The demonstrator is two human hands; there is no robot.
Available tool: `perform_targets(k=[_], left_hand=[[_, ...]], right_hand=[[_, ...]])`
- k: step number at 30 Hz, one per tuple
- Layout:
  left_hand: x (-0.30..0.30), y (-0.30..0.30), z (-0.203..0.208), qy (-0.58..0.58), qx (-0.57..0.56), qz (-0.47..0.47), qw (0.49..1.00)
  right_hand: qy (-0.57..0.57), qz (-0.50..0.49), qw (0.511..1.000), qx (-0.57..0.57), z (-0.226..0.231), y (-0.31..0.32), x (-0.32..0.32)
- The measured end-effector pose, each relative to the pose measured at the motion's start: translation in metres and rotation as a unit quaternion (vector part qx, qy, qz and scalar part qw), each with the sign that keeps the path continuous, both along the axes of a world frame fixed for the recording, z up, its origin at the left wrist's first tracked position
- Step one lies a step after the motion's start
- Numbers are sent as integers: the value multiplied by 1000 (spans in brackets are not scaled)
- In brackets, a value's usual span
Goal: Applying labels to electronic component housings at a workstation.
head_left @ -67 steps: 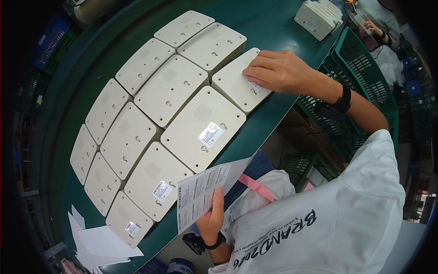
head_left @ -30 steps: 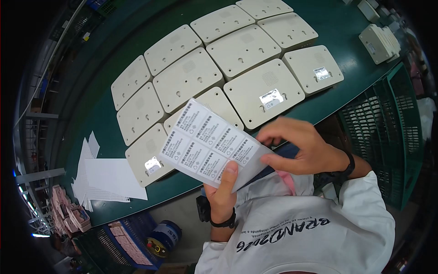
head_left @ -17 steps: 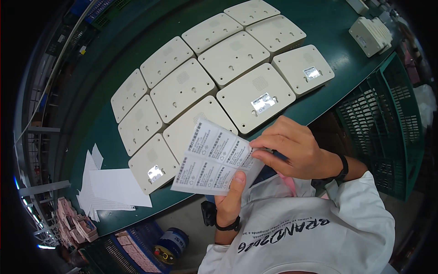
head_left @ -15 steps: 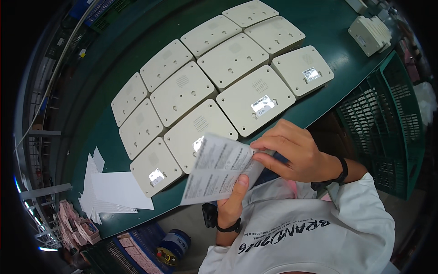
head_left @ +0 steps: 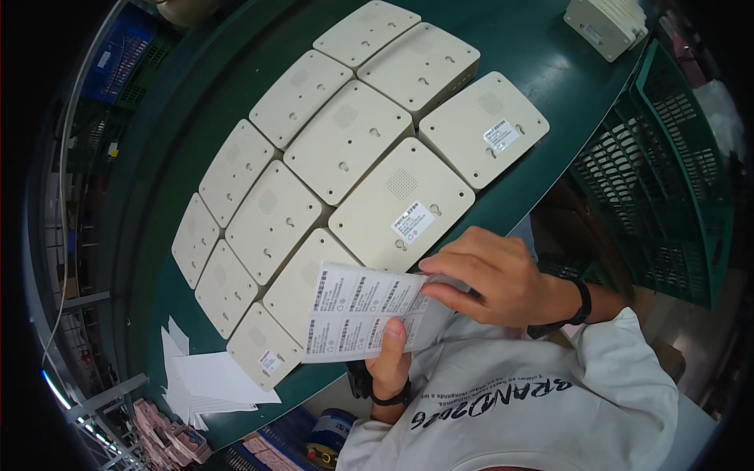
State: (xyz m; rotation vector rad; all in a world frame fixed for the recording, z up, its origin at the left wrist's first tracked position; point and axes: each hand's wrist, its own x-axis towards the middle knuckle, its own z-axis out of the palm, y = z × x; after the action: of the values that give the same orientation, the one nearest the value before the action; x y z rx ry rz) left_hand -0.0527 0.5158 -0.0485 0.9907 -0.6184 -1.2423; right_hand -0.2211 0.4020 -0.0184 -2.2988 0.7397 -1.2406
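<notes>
My left hand (head_left: 390,357) holds a sheet of printed labels (head_left: 345,314) by its lower edge, thumb on top. At the sheet's upper right corner, my right hand (head_left: 495,279) pinches with thumb and forefinger; whether a single label is between them I cannot make out. Beyond the sheet, cream plastic housings (head_left: 349,141) lie in rows, screw holes and keyhole slots facing up. White labels sit on the housing closest to my right hand (head_left: 402,206), on the right-hand housing (head_left: 484,129) and on the near left housing (head_left: 265,345). The sheet partly covers another housing (head_left: 294,294).
The housings rest on a green table (head_left: 542,157). White paper sheets (head_left: 220,377) lie at its near left edge. A stack of cream parts (head_left: 605,27) stands far right. Green plastic crates (head_left: 667,180) are beside the table; pink parts (head_left: 169,432) and a blue round container (head_left: 330,432) sit below left.
My view has shifted, so the table's contents appear lower and further left. The label sheet has turned flatter toward me, and my right hand stays at its corner.
</notes>
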Motion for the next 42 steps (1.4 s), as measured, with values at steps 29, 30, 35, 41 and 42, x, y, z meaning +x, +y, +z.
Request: perform_targets(k=[29,30,35,41,42], left_hand=[[55,7,39,49,47,21,997],[53,6,38,48,27,20,998],[29,-8,37,50,29,92,994],[25,-41,33,16,-26,71,997],[25,-44,31,-16,1,79,997]], right_hand=[[19,243,967,-78,36,-38,69],[24,242,967,-69,42,-41,64],[18,369,919,139,63,-73,13],[-31,133,911,390,57,-195,-49],[39,27,907,419,56,-215,-56]])
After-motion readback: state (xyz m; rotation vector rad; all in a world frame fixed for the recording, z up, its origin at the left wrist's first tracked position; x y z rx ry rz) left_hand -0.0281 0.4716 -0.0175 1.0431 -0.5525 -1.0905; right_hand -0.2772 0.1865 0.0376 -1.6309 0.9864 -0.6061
